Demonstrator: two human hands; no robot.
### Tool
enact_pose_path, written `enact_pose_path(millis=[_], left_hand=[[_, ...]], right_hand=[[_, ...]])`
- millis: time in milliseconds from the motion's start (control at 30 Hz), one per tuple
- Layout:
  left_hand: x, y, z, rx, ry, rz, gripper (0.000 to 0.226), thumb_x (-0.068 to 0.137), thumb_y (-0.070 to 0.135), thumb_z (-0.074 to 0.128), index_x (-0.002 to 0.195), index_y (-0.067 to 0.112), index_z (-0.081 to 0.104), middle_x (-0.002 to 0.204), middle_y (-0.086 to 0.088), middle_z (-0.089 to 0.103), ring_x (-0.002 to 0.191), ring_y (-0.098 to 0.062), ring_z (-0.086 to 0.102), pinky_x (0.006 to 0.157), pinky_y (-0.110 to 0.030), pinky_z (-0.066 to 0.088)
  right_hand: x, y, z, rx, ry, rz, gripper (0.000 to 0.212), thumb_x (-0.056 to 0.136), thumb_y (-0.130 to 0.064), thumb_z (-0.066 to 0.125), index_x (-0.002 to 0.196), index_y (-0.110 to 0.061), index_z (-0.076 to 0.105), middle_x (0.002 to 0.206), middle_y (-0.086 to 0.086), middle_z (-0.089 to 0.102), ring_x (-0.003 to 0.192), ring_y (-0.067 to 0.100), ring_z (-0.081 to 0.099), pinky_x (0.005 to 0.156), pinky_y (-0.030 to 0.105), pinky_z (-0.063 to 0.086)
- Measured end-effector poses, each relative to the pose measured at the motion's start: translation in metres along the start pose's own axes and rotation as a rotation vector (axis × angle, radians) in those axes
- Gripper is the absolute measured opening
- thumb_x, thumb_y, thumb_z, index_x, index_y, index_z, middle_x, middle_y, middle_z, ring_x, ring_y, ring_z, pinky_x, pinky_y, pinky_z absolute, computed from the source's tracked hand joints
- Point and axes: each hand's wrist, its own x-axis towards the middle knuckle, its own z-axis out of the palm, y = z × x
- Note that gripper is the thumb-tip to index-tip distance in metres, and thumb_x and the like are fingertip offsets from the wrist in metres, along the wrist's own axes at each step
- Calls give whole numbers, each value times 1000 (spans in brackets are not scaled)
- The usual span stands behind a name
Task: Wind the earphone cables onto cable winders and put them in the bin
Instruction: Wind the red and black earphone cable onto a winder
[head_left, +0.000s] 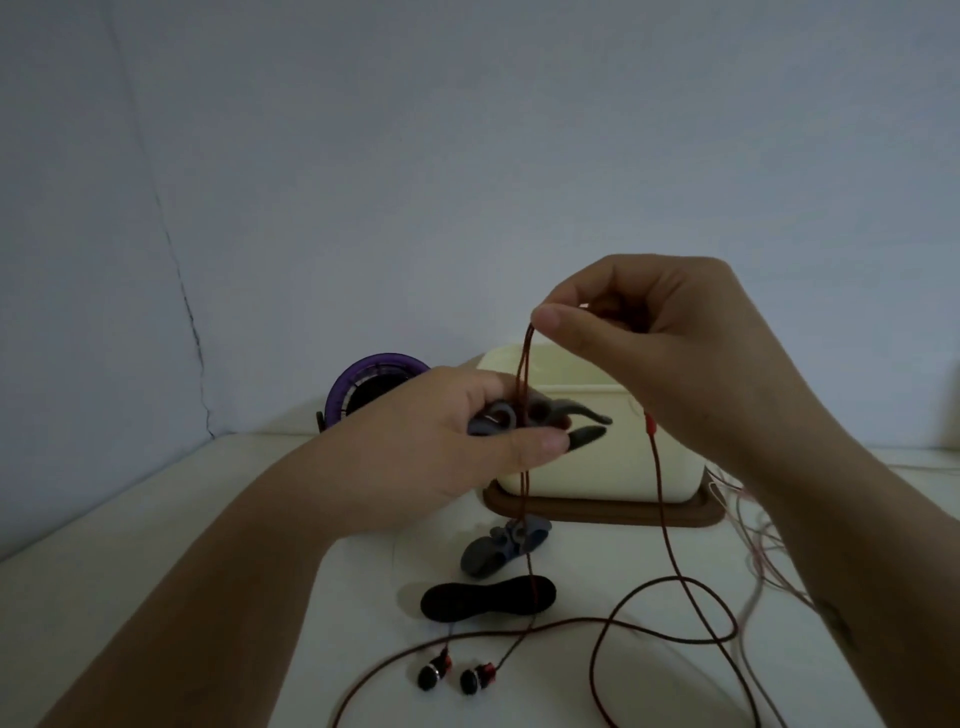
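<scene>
head view: left hand (457, 441) grips a grey cable winder (524, 421) steady in front of the cream bin (597, 441), while right hand (649, 343) pinches the red earphone cable (660, 499) taut above it, likely to feed a wrap; earbuds (457, 675) rest on the tabletop (260, 493)

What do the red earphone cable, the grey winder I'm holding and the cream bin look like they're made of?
Red earphone cable: likely a braided fabric sheath, matte with faint woven texture, though blurry. Held grey cable winder: probably soft silicone or rubber, matte, with thin tapered flaps. Cream bin: seems smooth plastic, rounded corners.
</scene>
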Motion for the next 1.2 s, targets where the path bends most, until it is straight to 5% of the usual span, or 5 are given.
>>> enact_pose_path(millis=[233,433,733,900,1200], left_hand=[[2,-7,1,-16,-71,3,47,59,64,77,98,42,64,101,15,71,95,-5,68,93,-36,54],[0,-4,4,0,-122,32,40,60,60,78,89,38,62,96,8,71,89,-11,69,87,-44,56],[1,-2,16,63,-244,-10,37,56,59,69,85,38,61,86,-1,71,79,-27,69,73,-47,57],[1,-1,20,140,-328,-21,26,65,56,71,82,38,61,79,14,67,71,-3,62,66,-28,53],[4,-4,34,215,-495,-61,27,78,47,72,99,32,63,93,13,68,86,-8,64,84,-34,55]], right_hand=[[3,6,-6,32,169,-1,10,82,-29,69,73,-26,68,61,12,58,49,4,42,46,10,35],[9,22,-16,146,285,90,9,86,-27,65,79,-22,68,52,-12,52,48,-1,41,50,10,37],[12,58,-19,214,318,292,12,89,-25,64,80,-18,67,45,-12,44,45,7,35,49,21,35],[12,74,-27,228,393,326,13,89,-26,64,84,-15,67,52,-4,41,48,9,34,52,24,34],[13,87,-28,201,446,352,15,88,-25,66,75,-19,65,46,-13,41,47,8,34,48,22,34]])
